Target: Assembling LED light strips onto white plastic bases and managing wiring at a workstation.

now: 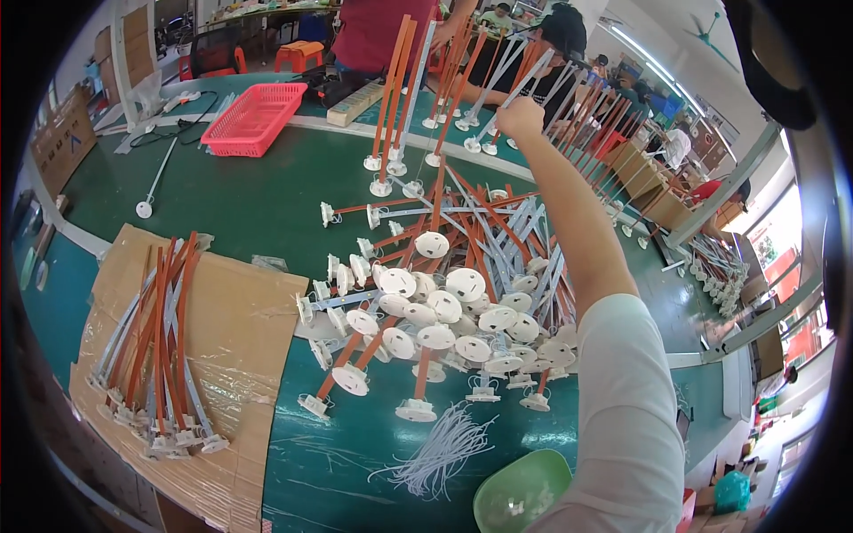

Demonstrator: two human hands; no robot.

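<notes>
My right arm reaches far across the table. My right hand [520, 120] is closed around a grey strip [538, 67] with a white round base, held among the upright strips at the table's far side. Orange strips [387, 93] and grey ones stand on white round bases just left of it. Nearer to me lies a large heap of the same pieces, their white discs [435, 337] facing me and their orange and grey strips pointing away. My left hand is out of view.
A bundle of strips [160, 346] lies on cardboard [240, 355] at left. Thin white ties [444, 453] and a green bowl [524, 489] are at the near edge. Farther back are a red basket [253, 120] and a single piece [145, 209]. People work across the table.
</notes>
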